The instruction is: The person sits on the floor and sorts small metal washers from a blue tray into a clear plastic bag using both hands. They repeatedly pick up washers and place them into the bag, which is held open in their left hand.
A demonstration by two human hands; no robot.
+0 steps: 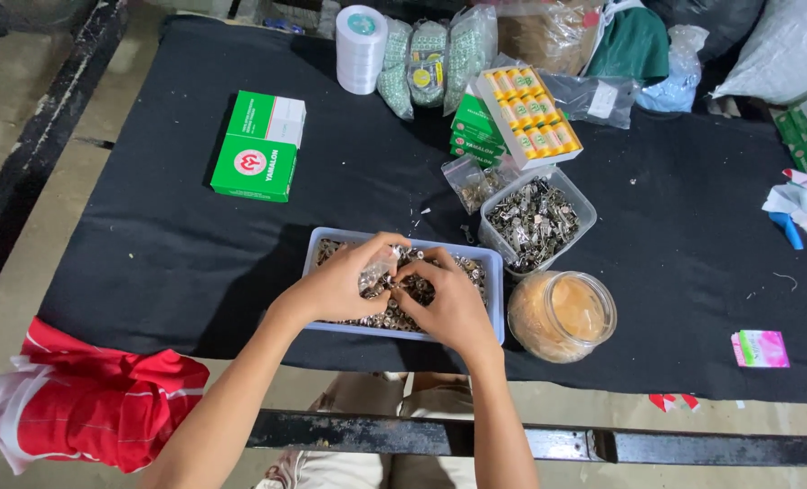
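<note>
Head: two hands [403,285]; one tray [496,308].

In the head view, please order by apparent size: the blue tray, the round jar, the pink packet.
1. Blue tray, largest, partly hidden under both hands.
2. Round jar.
3. Pink packet, clearly smallest.

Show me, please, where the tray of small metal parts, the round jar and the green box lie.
tray of small metal parts [494,303]: head view, on its right wall.
round jar [562,315]: head view, on its open top.
green box [253,166]: head view, on its top face.
</note>
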